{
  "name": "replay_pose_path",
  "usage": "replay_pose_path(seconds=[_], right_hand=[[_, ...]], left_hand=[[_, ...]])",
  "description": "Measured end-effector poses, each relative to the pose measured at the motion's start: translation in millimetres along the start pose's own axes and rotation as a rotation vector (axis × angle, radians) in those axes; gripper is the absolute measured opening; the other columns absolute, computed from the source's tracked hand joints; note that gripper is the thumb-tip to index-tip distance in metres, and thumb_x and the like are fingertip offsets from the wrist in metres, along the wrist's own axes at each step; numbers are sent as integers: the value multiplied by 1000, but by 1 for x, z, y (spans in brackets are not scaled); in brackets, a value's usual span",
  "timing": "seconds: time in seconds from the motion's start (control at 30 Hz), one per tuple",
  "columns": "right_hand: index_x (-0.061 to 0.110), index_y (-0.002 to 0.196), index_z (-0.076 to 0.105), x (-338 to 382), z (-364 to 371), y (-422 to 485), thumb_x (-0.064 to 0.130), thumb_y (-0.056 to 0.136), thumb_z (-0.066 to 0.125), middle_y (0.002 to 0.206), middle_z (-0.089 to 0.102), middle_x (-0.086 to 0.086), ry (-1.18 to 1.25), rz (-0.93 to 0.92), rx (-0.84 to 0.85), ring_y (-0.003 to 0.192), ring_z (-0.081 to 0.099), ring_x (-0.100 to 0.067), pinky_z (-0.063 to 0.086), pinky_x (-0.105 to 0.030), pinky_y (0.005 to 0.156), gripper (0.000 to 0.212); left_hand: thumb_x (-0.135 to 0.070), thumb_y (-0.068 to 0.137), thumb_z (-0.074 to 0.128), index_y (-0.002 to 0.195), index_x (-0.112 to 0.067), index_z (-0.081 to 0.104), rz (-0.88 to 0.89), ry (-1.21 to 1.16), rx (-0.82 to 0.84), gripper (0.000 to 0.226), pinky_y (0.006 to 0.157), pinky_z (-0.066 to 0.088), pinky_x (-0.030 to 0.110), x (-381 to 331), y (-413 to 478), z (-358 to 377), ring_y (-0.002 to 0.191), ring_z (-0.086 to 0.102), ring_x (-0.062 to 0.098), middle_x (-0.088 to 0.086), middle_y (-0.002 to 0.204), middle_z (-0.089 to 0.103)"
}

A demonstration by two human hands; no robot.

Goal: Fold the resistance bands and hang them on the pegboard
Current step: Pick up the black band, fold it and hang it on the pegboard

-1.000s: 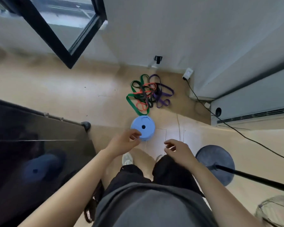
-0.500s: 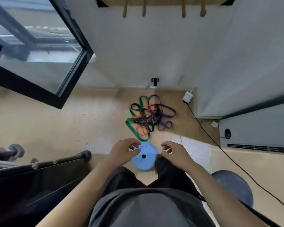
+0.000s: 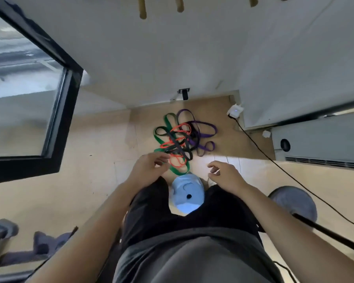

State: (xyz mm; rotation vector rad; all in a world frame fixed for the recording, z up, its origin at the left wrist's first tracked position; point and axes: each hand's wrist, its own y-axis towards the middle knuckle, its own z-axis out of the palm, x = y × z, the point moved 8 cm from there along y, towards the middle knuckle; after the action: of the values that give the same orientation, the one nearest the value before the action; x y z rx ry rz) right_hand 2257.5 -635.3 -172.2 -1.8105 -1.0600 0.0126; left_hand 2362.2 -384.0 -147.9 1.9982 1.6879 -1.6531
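A tangled heap of resistance bands [image 3: 182,139] lies on the floor by the wall: green, black, red and purple loops crossing one another. Several wooden pegs [image 3: 142,9] stick out of the wall at the top of the view. My left hand [image 3: 149,168] hovers just left of the near end of the heap, fingers loosely curled, holding nothing. My right hand [image 3: 223,172] floats to the right of the heap, fingers loosely curled and empty. Neither hand touches a band.
A light blue weight plate [image 3: 187,193] lies on the floor between my legs. A black-framed window [image 3: 65,111] swings open on the left. A black cable [image 3: 274,162] runs from a white plug across the floor. A round grey stand base [image 3: 292,201] with a black pole sits right.
The view has tilted up and moved toward the wall: the pegs now show larger and the bands sit closer. Both hands have come forward, past the blue plate to the near edge of the heap.
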Motion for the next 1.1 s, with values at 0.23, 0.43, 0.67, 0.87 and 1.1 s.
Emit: replay_pose_path(seconds=[0.23,0.43,0.67,0.87,1.1], right_hand=[[24,125,63,66,-5,-15,23,92,64,103,67,8,100,74,-153,92,63,-11,52,-32,91,33],[27,126,62,75,-6,-32,24,92,65,105,66,8,103,141,-195,93,63,-11,50,-28,91,34],[27,125,61,68,-3,-23,26,93,65,102,65,9,76,169,-151,93,63,-15,52,-33,91,32],[24,128,60,47,21,50,27,93,63,108,65,5,28,118,-28,96,63,-17,52,-35,92,35],[22,127,61,-29,84,233,22,92,64,111,69,-1,-9,33,70,103,65,-23,49,-32,84,36]], left_hand=[[-20,89,75,110,-18,74,45,85,133,21,89,55,32,25,35,-70,90,69,12,-4,100,75],[-24,88,74,105,-27,74,88,72,214,18,86,55,33,24,49,-76,89,70,12,-10,95,75],[-23,87,73,107,-25,74,29,22,223,20,81,52,25,43,57,-50,90,69,9,-11,97,74],[-21,88,71,107,-22,75,-99,26,225,20,82,51,24,82,93,-1,87,67,8,-11,96,73],[-19,89,70,112,-16,74,-119,101,216,23,97,52,34,157,226,96,101,69,15,-10,97,70]])
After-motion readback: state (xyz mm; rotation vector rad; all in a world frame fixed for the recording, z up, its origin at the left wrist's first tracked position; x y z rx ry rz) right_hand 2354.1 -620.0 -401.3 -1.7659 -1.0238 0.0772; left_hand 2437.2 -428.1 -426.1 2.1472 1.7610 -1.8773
